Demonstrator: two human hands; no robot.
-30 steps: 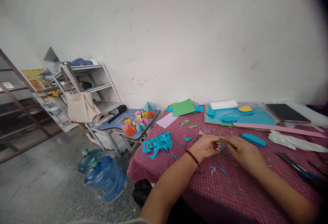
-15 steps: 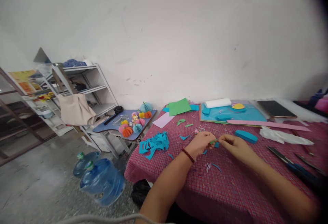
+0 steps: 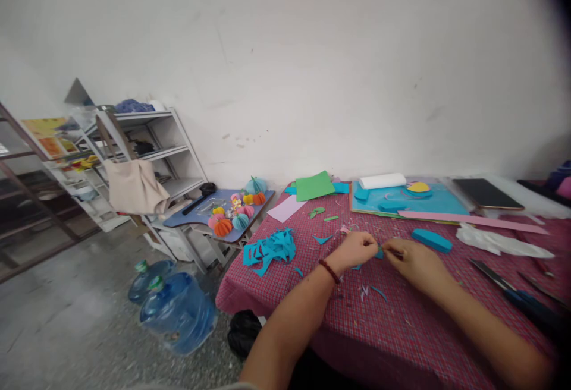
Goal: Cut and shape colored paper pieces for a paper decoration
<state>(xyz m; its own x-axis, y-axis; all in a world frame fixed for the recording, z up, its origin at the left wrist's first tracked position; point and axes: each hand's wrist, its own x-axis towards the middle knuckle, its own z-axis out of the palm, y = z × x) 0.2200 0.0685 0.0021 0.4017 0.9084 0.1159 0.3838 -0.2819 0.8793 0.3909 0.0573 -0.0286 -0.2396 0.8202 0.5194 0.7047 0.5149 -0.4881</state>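
Over the red checked tablecloth my hands meet, fingertips almost touching. A tiny green piece of paper shows between them, mostly covered by fingers. My left hand, with a dark red bead bracelet at the wrist, is closed in a pinch at its left end. From the other side my right hand pinches it between thumb and forefinger. Blue and pale paper scraps are scattered below the hands. Beyond them lie green paper leaf shapes and a short green strip.
Left of my hands is a heap of cut blue paper. Scissors, a blue oval, crumpled white tissue and a long pink strip lie right. A side table holds paper pumpkins; water bottles stand on the floor.
My left fingers have curled further around the green piece, so less of it shows. The right hand's fingers have bent inward. The view has shifted slightly.
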